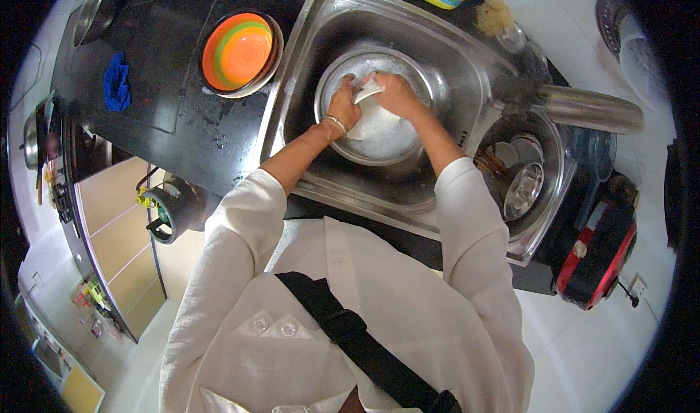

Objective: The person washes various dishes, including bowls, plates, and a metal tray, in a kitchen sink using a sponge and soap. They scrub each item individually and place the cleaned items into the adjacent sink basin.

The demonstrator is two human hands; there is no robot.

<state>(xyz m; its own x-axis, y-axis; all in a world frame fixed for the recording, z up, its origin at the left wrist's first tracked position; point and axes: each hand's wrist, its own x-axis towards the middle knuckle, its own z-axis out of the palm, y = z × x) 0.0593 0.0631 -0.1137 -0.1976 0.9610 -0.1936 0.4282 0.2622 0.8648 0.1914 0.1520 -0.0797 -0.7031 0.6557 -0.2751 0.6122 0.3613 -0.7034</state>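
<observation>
Strap (344, 327): black, over white shirt (219, 303)
Left hand (343, 103): grasping white dish (368, 93)
Right hand (394, 94): at dish, can't tell grip
Basin (410, 66): metal, sudsy, below hands

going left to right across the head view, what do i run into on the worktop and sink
Blue cloth → orange bowl → metal basin, where the left hand and right hand hold a white dish → shiny metal bowl → red-and-black appliance.
</observation>
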